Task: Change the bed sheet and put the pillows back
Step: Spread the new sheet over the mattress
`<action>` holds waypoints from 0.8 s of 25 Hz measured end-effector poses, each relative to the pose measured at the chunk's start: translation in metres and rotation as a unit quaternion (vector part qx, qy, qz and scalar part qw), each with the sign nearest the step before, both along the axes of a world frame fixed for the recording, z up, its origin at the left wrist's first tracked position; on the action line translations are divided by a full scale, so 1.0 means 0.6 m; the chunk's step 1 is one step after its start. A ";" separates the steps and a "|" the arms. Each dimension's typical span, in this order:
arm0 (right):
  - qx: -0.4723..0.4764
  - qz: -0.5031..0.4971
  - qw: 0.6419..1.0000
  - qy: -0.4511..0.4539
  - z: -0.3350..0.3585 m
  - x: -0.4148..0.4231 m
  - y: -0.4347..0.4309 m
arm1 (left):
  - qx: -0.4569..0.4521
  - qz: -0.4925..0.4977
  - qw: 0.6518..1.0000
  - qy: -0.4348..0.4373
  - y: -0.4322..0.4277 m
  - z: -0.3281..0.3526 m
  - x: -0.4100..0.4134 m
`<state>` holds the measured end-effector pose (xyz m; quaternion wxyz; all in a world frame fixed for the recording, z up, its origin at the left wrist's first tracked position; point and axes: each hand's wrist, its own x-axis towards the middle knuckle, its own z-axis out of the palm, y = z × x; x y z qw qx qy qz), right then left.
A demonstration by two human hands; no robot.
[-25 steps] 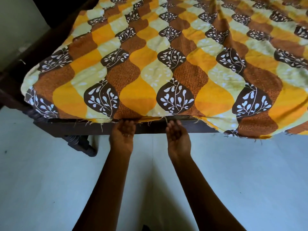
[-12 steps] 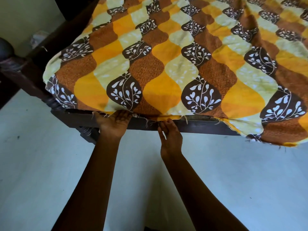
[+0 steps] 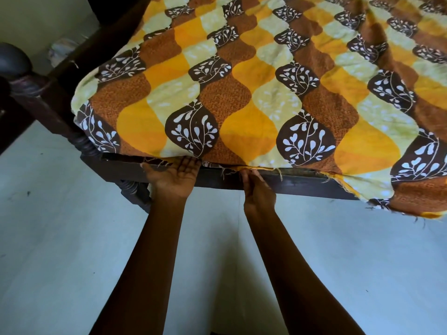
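Orange-brown leaf-print cotton bed sheet (image 3: 242,105) covers bed; frayed hem (image 3: 256,168) runs along dark wooden rail (image 3: 302,183). Left hand (image 3: 174,176): straight fingers pressing hem under; right hand (image 3: 257,192) pinches it. Loose overhang (image 3: 411,194) lies rightward, nearer right hand.

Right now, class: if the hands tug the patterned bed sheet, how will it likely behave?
Probably floppy: the bed sheet droops over the bed frame and wrinkles. Its frayed edge may shed threads where the right hand pinches it.
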<state>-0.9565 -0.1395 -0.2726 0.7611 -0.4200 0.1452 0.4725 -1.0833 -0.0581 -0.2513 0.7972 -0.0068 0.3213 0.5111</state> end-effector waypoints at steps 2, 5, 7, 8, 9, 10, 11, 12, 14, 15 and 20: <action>0.063 0.039 0.997 -0.025 0.011 -0.003 0.005 | 0.003 -0.001 1.000 -0.004 0.001 0.000 -0.001; 0.109 0.021 0.994 -0.002 0.033 -0.008 0.025 | 0.006 -0.004 1.000 -0.007 -0.002 0.000 -0.002; 0.108 -0.004 0.994 0.010 0.038 -0.013 0.043 | 0.009 -0.002 1.000 -0.015 -0.003 -0.001 -0.002; 0.101 -0.008 0.995 0.006 0.038 -0.014 0.052 | 0.010 0.001 1.000 -0.020 -0.002 -0.003 -0.002; 0.090 -0.003 0.996 -0.004 0.039 -0.015 0.059 | 0.012 0.001 1.000 -0.017 0.000 -0.007 -0.003; 0.073 0.003 0.997 -0.014 0.040 -0.013 0.061 | 0.011 -0.002 1.000 0.001 0.002 -0.011 -0.004; 0.053 0.014 0.998 -0.021 0.041 -0.014 0.056 | 0.008 -0.009 0.999 0.040 0.000 -0.018 -0.007; 0.037 0.032 0.999 -0.024 0.040 -0.016 0.043 | 0.006 -0.011 0.996 0.092 -0.005 -0.025 -0.013; 0.039 0.071 0.997 -0.004 0.029 -0.030 0.016 | -0.002 0.027 0.987 0.158 -0.015 -0.036 -0.026; 0.050 0.089 0.995 0.008 0.023 -0.042 0.006 | -0.010 0.062 0.986 0.157 -0.019 -0.038 -0.034; 0.097 0.106 0.990 0.010 0.024 -0.067 0.037 | 0.024 0.123 0.992 0.034 -0.001 -0.030 -0.067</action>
